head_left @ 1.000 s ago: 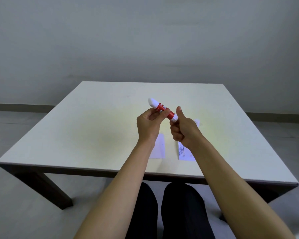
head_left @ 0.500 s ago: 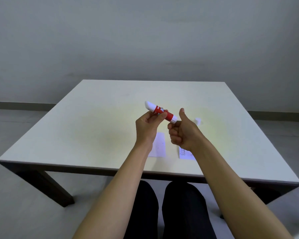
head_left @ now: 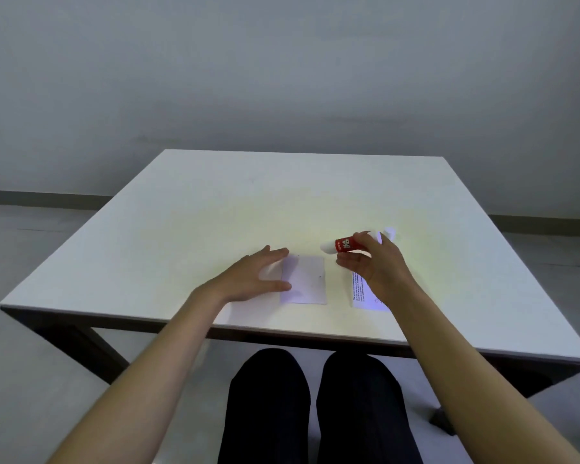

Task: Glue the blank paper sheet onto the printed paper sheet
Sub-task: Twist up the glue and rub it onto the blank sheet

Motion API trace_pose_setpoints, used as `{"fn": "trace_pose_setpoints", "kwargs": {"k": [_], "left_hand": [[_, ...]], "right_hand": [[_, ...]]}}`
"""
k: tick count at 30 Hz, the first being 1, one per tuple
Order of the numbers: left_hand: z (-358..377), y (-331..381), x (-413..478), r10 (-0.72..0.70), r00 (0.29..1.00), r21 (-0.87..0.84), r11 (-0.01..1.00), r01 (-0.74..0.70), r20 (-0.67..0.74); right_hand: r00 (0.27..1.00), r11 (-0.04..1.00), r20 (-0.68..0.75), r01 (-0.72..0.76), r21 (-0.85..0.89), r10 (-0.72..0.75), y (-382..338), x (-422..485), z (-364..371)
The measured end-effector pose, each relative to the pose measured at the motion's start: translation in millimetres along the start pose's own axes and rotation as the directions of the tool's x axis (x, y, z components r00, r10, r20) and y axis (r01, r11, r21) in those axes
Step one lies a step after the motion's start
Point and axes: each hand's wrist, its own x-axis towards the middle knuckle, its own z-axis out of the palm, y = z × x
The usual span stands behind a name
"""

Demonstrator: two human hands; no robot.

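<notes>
A small blank paper sheet (head_left: 307,279) lies flat near the table's front edge. My left hand (head_left: 253,277) rests open beside its left edge, fingers spread, touching or just over that edge. The printed paper sheet (head_left: 360,293) lies to the right, mostly hidden under my right hand (head_left: 374,262). That hand grips a red and white glue stick (head_left: 342,246) held level above the table, its white tip pointing left, between the two sheets.
The white square table (head_left: 215,212) carries a small white object (head_left: 389,233), perhaps the glue cap, just beyond my right hand. My dark-trousered legs (head_left: 315,406) sit under the front edge. Grey floor and a plain wall surround the table.
My left hand let go of the glue stick and dropped to the blank sheet. My right hand carried the stick down and right, over the printed sheet.
</notes>
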Motion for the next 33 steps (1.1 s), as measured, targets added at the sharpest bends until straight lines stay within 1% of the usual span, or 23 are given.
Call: {"fn": "trace_pose_setpoints", "kwargs": {"k": [2,4,5,7,8,10,14,16,19,20,22,24,25,26,28,31,33], "left_hand": [[4,1,4,0.029,0.999,0.175,0.984,-0.036,0.045],[7,3,6,0.024,0.997,0.295,0.955,-0.043,0.068],[8,2,7,0.018,0.997,0.322,0.946,-0.042,0.076],[9,1,8,0.018,0.996,0.357,0.933,-0.047,0.084],[9,0,8,0.022,0.996,0.369,0.928,-0.052,0.085],[8,-1,10,0.030,0.996,0.368,0.928,-0.059,0.082],[7,-5,14,0.041,0.996,0.363,0.929,-0.067,0.077],[8,-7,17,0.036,0.996,0.356,0.933,-0.062,0.078],[8,-8,19,0.031,0.995,0.320,0.946,-0.059,0.091],[8,-9,19,0.034,0.995,0.313,0.948,-0.061,0.091],[7,-9,17,0.041,0.995,0.308,0.949,-0.066,0.089],[6,-8,15,0.045,0.995,0.286,0.956,-0.069,0.090],[6,-7,15,0.044,0.995,0.261,0.963,-0.066,0.089],[5,-6,14,0.043,0.995,0.233,0.970,-0.062,0.086],[5,-4,15,0.037,0.996,0.199,0.979,-0.052,0.076],[6,-3,16,0.026,0.998,0.231,0.972,-0.040,0.063],[6,-4,16,0.025,0.998,0.246,0.968,-0.039,0.062]], "right_hand": [[0.997,0.992,-0.060,0.044,-0.115,-0.051,6,-2,10],[0.987,0.957,-0.085,0.111,-0.267,-0.138,12,-2,20],[0.981,0.920,-0.070,0.145,-0.365,-0.182,14,-3,25],[0.971,0.801,-0.013,0.188,-0.569,-0.237,18,-5,31],[0.966,0.740,0.019,0.209,-0.639,-0.257,20,-5,34],[0.955,0.657,0.080,0.256,-0.709,-0.286,25,-7,39],[0.931,0.540,0.168,0.328,-0.775,-0.324,28,-13,46],[0.925,0.504,0.237,0.363,-0.784,-0.298,28,-18,47],[0.928,0.544,0.317,0.372,-0.752,-0.197,27,-21,48],[0.927,0.548,0.321,0.375,-0.748,-0.196,25,-19,46],[0.936,0.558,0.265,0.352,-0.751,-0.233,19,-8,40],[0.954,0.620,0.178,0.292,-0.728,-0.240,12,0,34],[0.958,0.634,0.165,0.279,-0.721,-0.234,11,2,32],[0.952,0.611,0.182,0.298,-0.733,-0.245,12,2,33],[0.932,0.533,0.257,0.357,-0.767,-0.254,19,-3,39],[0.920,0.534,0.332,0.392,-0.749,-0.210,23,-7,49],[0.924,0.532,0.316,0.382,-0.755,-0.215,18,-2,50]]}}
